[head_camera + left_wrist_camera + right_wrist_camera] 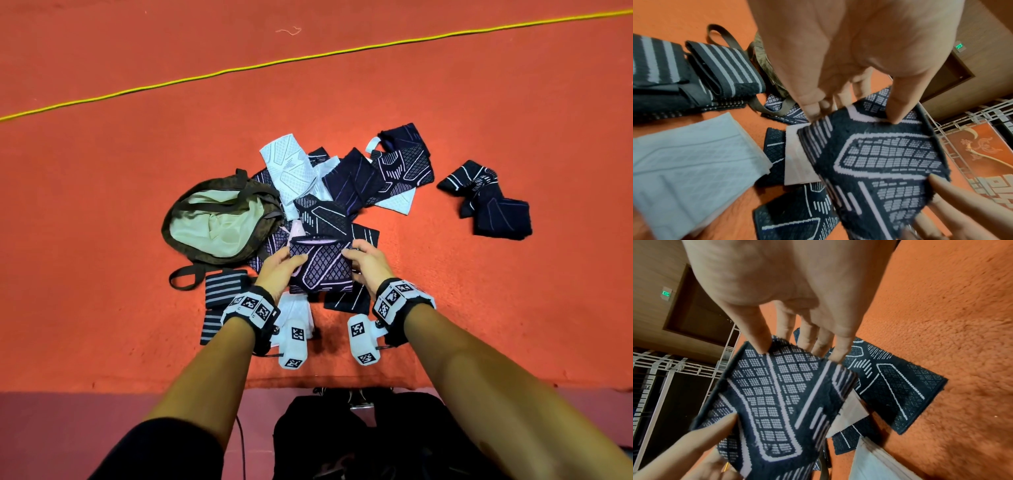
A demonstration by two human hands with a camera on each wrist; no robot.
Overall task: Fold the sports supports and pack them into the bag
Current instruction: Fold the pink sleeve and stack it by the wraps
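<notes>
A dark navy sports support with pale pink grid pattern [322, 265] [885, 162] [781, 395] is lifted above the pile, held by both hands. My left hand [281, 265] [859, 110] pinches its left edge, thumb on top and fingers behind. My right hand [363, 261] [797, 345] pinches its right edge the same way. The olive-brown bag [219, 222] lies open to the left, its pale lining showing. More dark and white supports [342, 178] lie heaped on the orange carpet behind the held one.
Two black wraps with grey stripes [222, 291] [723, 65] lie near my left wrist. A white support [690, 162] lies below them. Two dark supports [486, 198] lie apart at the right. A yellow cord [308, 58] crosses the carpet far off.
</notes>
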